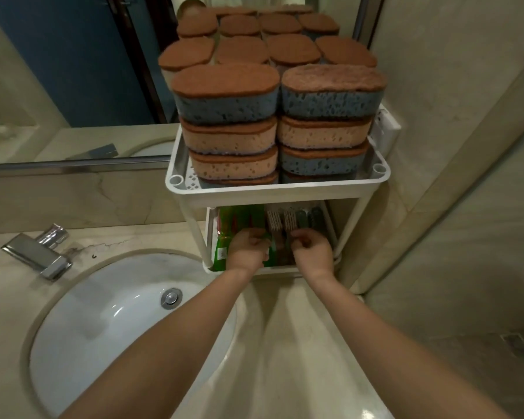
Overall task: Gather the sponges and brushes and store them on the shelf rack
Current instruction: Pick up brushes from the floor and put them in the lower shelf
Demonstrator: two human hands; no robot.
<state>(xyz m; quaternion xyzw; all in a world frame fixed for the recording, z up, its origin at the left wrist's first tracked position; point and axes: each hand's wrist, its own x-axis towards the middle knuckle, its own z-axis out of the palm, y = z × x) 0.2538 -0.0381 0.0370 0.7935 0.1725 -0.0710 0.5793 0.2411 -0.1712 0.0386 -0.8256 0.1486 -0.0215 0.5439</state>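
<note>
The white shelf rack (279, 189) is sitting on the desk (285, 328) at centre-right of the frame. Its top tier is carrying stacks of sponges (227, 83), blue and orange ones, all lying flat with the brown scrubby side up and their long sides running left to right across the frame. They're piling up well above the tier's rim.

The lower tier (285, 270) is holding green packets (233, 219) on its left half and brushes (289, 220) on its right half. The brushes are lying lengthwise front to back, bristle heads pointing toward the top of the frame.

Both hands are reaching in under the top tier. The left hand (247, 249) is curling its fingers round the edge of the green packets. The right hand (312, 252) is hovering over the brush handles with fingers curled, but I can't tell whether it's actually gripping one.

Room-wise, the rack is crowding the wall (451, 116) on the right and the mirror (73, 71) behind it. The sink (82, 322) and tap (37, 252) are sitting at lower left.
</note>
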